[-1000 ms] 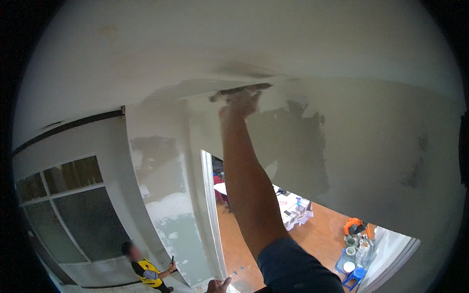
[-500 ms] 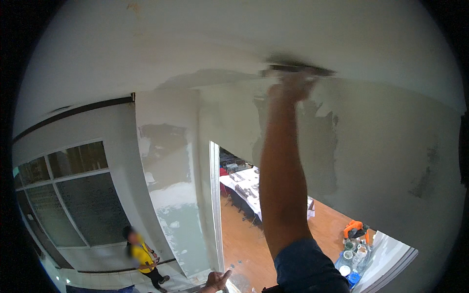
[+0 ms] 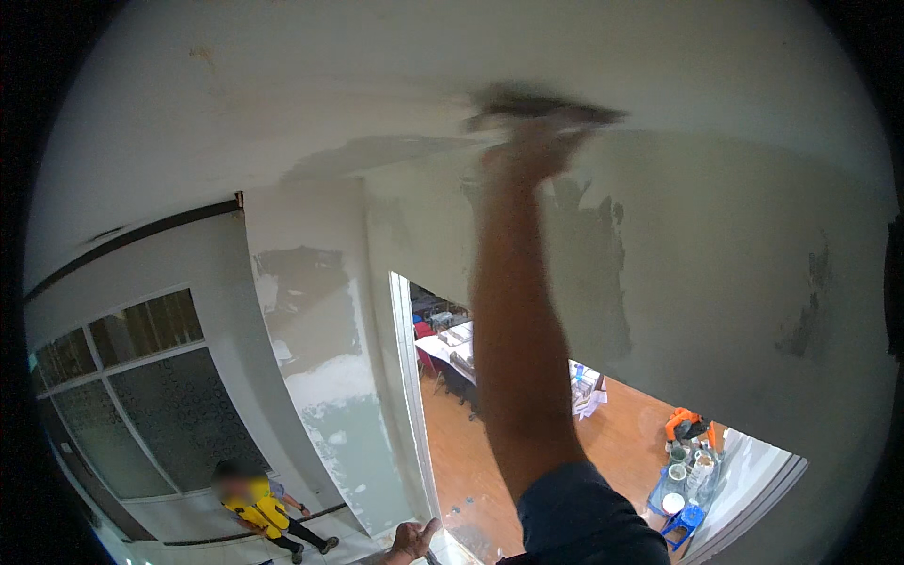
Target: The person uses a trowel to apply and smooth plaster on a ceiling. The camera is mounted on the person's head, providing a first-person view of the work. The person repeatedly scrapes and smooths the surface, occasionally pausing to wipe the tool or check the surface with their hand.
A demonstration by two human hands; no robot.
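My right hand (image 3: 535,151) is raised overhead, its fingers closed round a wide, flat plastering trowel (image 3: 556,105). Motion smears both hand and tool. The trowel lies against the pale ceiling (image 3: 377,56), close to where it meets the wall (image 3: 716,245) above the doorway. A darker smooth band of filler (image 3: 386,155) runs along that corner to the left. Low in the view, my left hand (image 3: 411,540) is partly cut off by the lower edge. Its fingers are curled with the thumb up; what they hold is hidden.
A doorway with a white frame (image 3: 403,311) opens onto an orange floor and a covered table (image 3: 450,341). Beyond it stand a blue stool (image 3: 685,523), several containers (image 3: 674,480) and an orange-and-black item (image 3: 686,424). Lower left, a person in yellow (image 3: 259,508) stands below a window (image 3: 179,405).
My right hand and the trowel have shifted left and slightly up along the ceiling. My view has turned slightly. The person in yellow appears larger and leans differently.
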